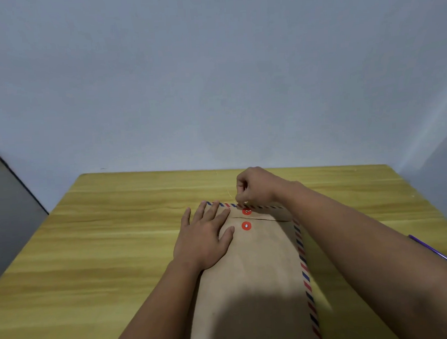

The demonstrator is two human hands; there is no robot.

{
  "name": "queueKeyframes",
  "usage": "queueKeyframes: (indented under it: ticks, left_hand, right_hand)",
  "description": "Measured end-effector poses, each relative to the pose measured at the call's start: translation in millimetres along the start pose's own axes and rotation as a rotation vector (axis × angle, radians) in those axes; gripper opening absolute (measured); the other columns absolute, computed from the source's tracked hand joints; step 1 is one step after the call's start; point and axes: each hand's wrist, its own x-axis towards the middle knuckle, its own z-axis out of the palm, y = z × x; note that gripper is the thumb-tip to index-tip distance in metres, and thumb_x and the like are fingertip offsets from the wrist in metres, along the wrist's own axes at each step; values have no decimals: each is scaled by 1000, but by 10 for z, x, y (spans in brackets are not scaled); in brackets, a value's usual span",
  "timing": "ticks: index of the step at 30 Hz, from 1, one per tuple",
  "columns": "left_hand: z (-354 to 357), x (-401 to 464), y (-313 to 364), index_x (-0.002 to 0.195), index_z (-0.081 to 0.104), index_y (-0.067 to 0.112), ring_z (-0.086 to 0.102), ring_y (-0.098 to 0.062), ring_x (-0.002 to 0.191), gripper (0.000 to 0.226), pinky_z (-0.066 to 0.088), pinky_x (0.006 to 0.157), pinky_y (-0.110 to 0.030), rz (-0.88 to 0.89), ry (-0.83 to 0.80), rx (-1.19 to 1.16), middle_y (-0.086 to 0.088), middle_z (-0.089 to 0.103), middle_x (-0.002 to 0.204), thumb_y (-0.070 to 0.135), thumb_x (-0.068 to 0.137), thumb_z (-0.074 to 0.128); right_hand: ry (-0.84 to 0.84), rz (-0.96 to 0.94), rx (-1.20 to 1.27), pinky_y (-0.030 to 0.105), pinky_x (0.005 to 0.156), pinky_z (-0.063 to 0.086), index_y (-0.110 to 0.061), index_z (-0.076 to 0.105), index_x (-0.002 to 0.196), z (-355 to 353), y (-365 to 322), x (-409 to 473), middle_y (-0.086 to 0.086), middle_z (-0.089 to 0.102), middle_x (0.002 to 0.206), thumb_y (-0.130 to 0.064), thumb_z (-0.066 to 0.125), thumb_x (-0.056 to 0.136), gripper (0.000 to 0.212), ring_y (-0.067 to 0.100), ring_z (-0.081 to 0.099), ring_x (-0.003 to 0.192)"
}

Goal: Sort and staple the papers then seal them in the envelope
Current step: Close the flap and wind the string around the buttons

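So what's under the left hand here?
The left hand presses flat on the brown string-tie envelope, which lies on the wooden table. Its contents are hidden.

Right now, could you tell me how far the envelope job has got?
Flap folded shut on the envelope; no loose papers visible. Left hand flat on it; right hand pinches the string at the upper button. Left: winding to the lower button.

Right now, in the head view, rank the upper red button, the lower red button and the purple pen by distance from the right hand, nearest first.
1. Upper red button: on the envelope flap, directly below the right hand fingertips.
2. Lower red button: just past the flap edge, toward the person.
3. Purple pen: far right on the table, beside the right forearm.
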Motion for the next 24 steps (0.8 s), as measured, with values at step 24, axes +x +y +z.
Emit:
queueKeyframes:
  ticks: [24]
  left_hand:
    - [1, -1, 6, 157, 28, 42, 6, -16, 158, 69, 5, 127, -50, -32, -15, 14, 12, 17, 170, 67, 94, 15]
  right_hand:
    - [166, 173, 468, 18, 40, 35, -5, 70, 110, -70, 144, -454, 1, 60, 75, -14, 56, 106, 18, -2, 48, 36]
